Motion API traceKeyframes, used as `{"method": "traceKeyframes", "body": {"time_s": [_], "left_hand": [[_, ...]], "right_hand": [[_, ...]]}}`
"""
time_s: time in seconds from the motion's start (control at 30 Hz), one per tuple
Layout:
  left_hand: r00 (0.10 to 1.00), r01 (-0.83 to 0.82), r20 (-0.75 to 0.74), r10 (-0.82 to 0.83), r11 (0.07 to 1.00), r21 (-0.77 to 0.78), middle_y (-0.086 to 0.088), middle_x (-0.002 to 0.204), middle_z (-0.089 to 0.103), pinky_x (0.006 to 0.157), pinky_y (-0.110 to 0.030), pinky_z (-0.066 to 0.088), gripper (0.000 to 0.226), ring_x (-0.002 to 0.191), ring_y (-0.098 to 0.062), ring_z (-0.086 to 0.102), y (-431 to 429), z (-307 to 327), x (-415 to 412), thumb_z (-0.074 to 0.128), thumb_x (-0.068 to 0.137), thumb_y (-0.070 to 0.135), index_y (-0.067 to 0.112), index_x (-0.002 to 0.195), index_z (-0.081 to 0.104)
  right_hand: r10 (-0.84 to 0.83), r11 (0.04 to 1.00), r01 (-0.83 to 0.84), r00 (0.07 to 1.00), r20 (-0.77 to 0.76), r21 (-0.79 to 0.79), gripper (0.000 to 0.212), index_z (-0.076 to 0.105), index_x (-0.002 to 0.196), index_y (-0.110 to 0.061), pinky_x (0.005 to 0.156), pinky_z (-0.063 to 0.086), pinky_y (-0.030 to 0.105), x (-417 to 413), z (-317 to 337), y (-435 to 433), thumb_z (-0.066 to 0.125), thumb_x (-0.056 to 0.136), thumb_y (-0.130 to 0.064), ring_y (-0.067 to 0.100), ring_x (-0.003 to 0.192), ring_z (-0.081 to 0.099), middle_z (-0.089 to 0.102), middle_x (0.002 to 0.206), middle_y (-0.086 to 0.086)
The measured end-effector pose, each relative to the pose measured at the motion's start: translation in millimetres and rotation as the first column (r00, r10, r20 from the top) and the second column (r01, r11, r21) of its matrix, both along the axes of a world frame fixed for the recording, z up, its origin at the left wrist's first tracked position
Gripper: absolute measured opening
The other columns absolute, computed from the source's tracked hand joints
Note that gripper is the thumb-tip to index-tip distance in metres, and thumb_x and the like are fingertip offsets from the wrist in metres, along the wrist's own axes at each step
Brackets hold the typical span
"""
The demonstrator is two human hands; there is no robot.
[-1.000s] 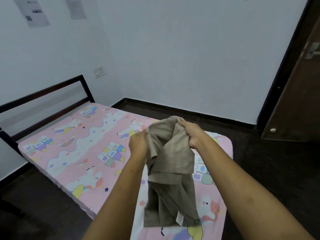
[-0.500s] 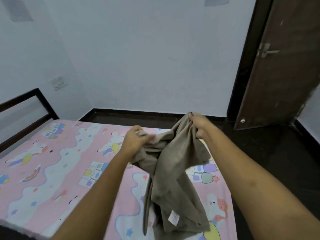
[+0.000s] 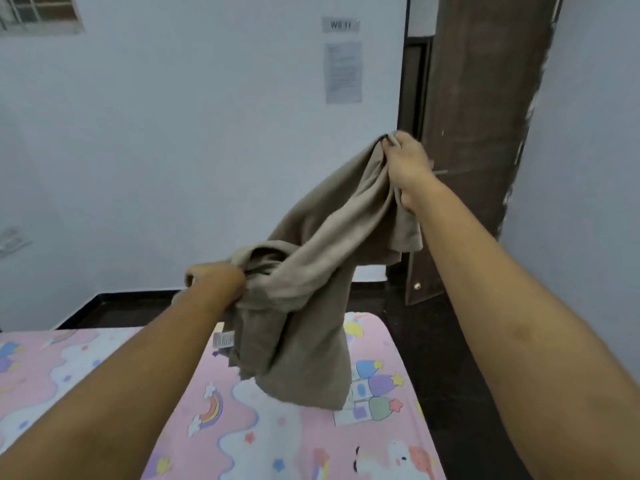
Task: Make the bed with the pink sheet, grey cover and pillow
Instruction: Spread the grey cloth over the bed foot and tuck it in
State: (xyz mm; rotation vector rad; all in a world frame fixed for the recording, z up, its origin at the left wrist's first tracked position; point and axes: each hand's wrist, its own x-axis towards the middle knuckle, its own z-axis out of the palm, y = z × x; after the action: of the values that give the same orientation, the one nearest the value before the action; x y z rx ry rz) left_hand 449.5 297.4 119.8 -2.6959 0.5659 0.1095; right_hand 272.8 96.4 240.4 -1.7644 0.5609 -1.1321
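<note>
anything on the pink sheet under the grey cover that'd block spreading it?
Nothing visible. The left hand and right hand grip the bunched grey cover in the air over the pink sheet; no other object lies on the part of the sheet in view.

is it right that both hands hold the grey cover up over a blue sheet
No: the head view shows the sheet is pink, not blue. The left hand and right hand do both hold the grey cover up over it.
</note>
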Motion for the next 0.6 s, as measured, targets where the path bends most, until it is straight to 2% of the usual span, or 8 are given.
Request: {"method": "traceKeyframes", "body": {"time_s": [0.07,0.13,0.2,0.27,0.3,0.4,0.53,0.6], "left_hand": [[0.969,0.184,-0.109,-0.224,0.939,-0.289,-0.007,0.129,0.057,0.099,-0.038,0.043,0.041,0.116,-0.028,0.054,-12,29,-6,0.057,0.087,0.038,0.015,0.121,0.059],[0.861,0.262,-0.141,-0.489,0.664,-0.701,-0.004,0.125,0.059,0.094,-0.03,0.041,0.045,0.115,-0.022,0.054,-23,46,-34,0.055,0.089,0.051,0.019,0.12,0.059],[0.737,0.173,-0.174,-0.653,0.431,-0.885,-0.001,0.125,0.056,0.087,-0.026,0.04,0.065,0.111,-0.017,0.053,-34,53,-79,0.063,0.079,0.058,0.018,0.129,0.049],[0.759,0.184,-0.112,-0.641,0.377,-0.908,-0.002,0.124,0.054,0.088,-0.033,0.047,0.091,0.109,-0.018,0.054,-42,42,-111,0.073,0.063,0.06,0.014,0.134,0.038],[0.805,0.169,-0.057,-0.591,0.321,-0.932,-0.002,0.117,0.057,0.086,-0.036,0.05,0.083,0.104,-0.019,0.057,-46,35,-118,0.072,0.061,0.056,0.016,0.128,0.042],[0.909,-0.122,-0.162,-0.384,0.125,-0.985,-0.005,0.095,0.063,0.073,-0.034,0.05,0.018,0.086,-0.022,0.06,-48,19,-107,0.055,0.084,0.03,0.018,0.098,0.054],[0.712,-0.645,-0.521,-0.47,-0.147,-0.75,-0.009,0.102,0.068,0.084,-0.038,0.053,0.034,0.095,-0.024,0.064,-49,4,-93,0.047,0.094,0.039,0.013,0.107,0.063],[0.566,-0.824,-0.532,-0.63,-0.419,-0.38,-0.016,0.094,0.065,0.088,-0.031,0.05,0.029,0.093,-0.018,0.062,-52,7,-100,0.044,0.096,0.025,0.005,0.097,0.064]], "right_hand": [[0.018,0.999,-0.021,0.996,-0.092,-0.034,0.022,0.06,0.09,-0.013,0.065,0.038,0.024,9,-6,12,0.041,0.099,-0.015,0.016,0.08,0.052,0.057,0.084,0.004],[0.051,0.999,-0.051,0.985,-0.163,0.001,0.024,0.055,0.079,-0.015,0.064,0.036,0.026,25,-16,25,0.042,0.098,-0.012,0.017,0.078,0.05,0.054,0.075,0.001],[0.131,0.978,-0.108,0.984,-0.123,0.18,0.031,0.048,0.071,-0.016,0.061,0.038,0.027,36,-26,44,0.037,0.099,-0.011,0.016,0.067,0.049,0.051,0.067,0.001],[0.196,0.922,-0.161,0.979,-0.064,0.353,0.035,0.043,0.068,-0.016,0.052,0.036,0.026,43,-32,61,0.032,0.099,-0.007,0.015,0.055,0.042,0.045,0.059,0.004],[0.234,0.905,-0.19,0.97,-0.073,0.38,0.035,0.043,0.067,-0.015,0.052,0.036,0.026,46,-32,69,0.031,0.098,-0.005,0.016,0.054,0.04,0.044,0.057,0.005],[0.377,0.859,-0.3,0.919,-0.116,0.415,0.029,0.052,0.071,-0.008,0.069,0.048,0.03,48,-29,86,0.041,0.098,-0.006,0.019,0.068,0.053,0.055,0.07,0.009],[0.566,0.793,-0.491,0.812,-0.14,0.361,0.025,0.059,0.115,-0.004,0.09,0.049,0.033,39,-36,89,0.056,0.096,-0.02,0.016,0.094,0.058,0.062,0.103,0.005],[0.528,0.843,-0.478,0.823,-0.209,0.246,0.038,0.053,0.128,-0.01,0.091,0.05,0.033,35,-57,86,0.059,0.093,-0.023,0.016,0.1,0.057,0.061,0.118,0.009]]}}
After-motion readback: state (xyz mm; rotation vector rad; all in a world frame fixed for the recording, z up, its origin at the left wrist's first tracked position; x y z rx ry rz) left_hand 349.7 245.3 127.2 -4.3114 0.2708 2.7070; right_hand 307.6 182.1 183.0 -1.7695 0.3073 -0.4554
